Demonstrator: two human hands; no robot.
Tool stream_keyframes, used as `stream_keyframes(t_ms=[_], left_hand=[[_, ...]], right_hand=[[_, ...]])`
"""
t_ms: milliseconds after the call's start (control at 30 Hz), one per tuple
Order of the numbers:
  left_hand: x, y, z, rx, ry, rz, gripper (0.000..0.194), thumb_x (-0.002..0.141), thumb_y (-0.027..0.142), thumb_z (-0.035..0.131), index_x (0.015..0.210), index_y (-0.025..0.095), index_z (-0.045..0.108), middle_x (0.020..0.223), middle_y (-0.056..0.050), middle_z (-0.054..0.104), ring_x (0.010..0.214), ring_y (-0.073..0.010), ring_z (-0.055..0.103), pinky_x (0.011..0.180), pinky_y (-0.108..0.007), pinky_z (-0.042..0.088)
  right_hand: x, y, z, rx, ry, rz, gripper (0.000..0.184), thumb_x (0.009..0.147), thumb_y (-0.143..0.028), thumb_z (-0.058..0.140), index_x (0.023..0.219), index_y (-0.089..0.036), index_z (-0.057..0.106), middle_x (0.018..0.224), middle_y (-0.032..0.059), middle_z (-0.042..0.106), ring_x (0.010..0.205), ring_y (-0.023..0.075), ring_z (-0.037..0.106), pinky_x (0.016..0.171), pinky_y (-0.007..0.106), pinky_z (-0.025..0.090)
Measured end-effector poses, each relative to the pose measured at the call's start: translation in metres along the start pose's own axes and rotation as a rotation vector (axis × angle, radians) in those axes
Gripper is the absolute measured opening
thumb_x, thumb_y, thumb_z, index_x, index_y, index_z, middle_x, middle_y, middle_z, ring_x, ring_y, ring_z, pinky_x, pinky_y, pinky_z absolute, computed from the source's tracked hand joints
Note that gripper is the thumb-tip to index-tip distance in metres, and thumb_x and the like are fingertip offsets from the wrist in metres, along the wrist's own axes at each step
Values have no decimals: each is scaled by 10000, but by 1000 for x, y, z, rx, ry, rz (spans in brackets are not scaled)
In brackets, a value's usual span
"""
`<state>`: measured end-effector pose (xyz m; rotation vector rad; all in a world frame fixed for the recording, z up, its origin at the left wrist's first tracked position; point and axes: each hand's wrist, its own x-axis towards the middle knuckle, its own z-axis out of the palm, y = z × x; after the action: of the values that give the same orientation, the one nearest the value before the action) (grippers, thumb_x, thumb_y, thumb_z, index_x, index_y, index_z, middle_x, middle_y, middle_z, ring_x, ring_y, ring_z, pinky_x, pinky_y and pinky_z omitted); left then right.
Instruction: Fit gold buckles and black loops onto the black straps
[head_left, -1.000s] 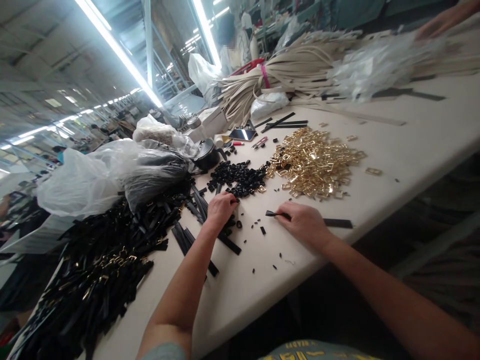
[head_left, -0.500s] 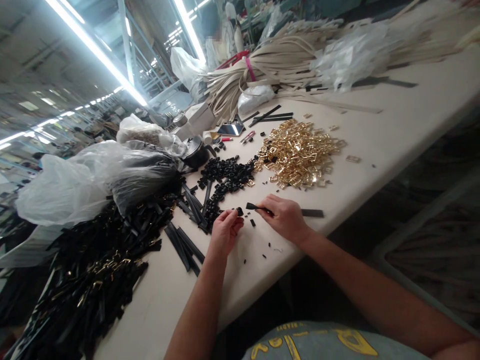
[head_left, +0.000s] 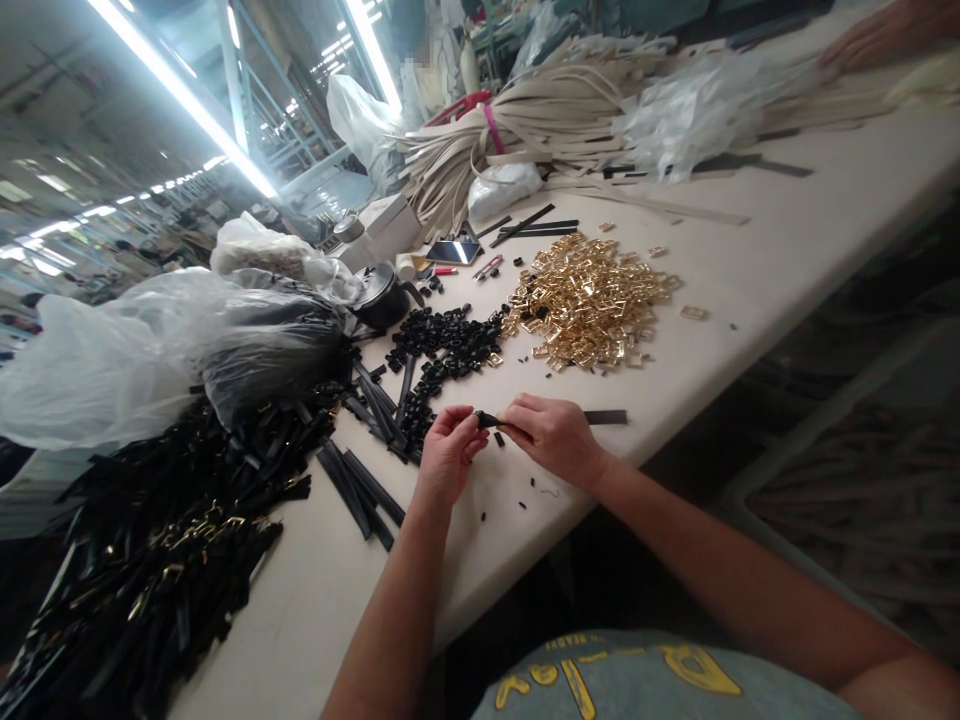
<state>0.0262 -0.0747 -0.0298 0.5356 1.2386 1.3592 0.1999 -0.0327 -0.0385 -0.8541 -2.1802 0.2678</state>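
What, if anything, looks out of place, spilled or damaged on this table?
A few small black pieces lie on the left part of the gold heap, apart from the black heap; they look mixed in. One gold frame lies alone to the right. I see no clear damage.

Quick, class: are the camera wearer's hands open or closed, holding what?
Left hand: closed, pinching a small black piece.
Right hand: closed, holding a black strip.
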Motion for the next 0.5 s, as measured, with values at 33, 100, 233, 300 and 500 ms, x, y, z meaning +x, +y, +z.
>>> stream_keyframes(t_ms=[33,100,233,300,500], left_hand=[[-1,1,0,30,-22,-5,442,548,336,889,866,160,637,718,8,670,590,-98,653,585,-194,522],[-3,2,-1,110,-85,-16,430,554,339,883,862,150,651,732,-5,678,587,-104,648,593,-213,518],[-7,4,2,205,-137,35,409,569,352,870,851,152,650,724,1,673,573,-100,625,615,-238,511],[-9,4,4,210,-119,76,401,562,349,871,823,157,635,681,17,653,557,-93,605,612,-238,501],[-10,2,10,218,-156,105,332,553,346,863,681,144,633,611,17,624,546,-80,553,583,-216,463]], right_hand=[[-1,0,-1,0,-19,-7,243,974,-290,503,821,-189,663,779,29,638,713,135,570,652,250,338],[-2,1,-1,3,-67,-21,273,986,-298,474,815,-194,659,788,34,644,729,140,581,662,250,349],[-3,4,-1,109,-123,-13,202,971,-297,488,921,-188,649,841,47,669,763,159,623,688,249,405],[-3,5,-1,161,-121,28,237,946,-331,532,1109,-177,609,895,55,686,771,173,648,695,256,439],[-4,7,3,132,-145,27,524,931,-498,534,1308,-135,503,878,76,708,714,205,680,656,285,481]])
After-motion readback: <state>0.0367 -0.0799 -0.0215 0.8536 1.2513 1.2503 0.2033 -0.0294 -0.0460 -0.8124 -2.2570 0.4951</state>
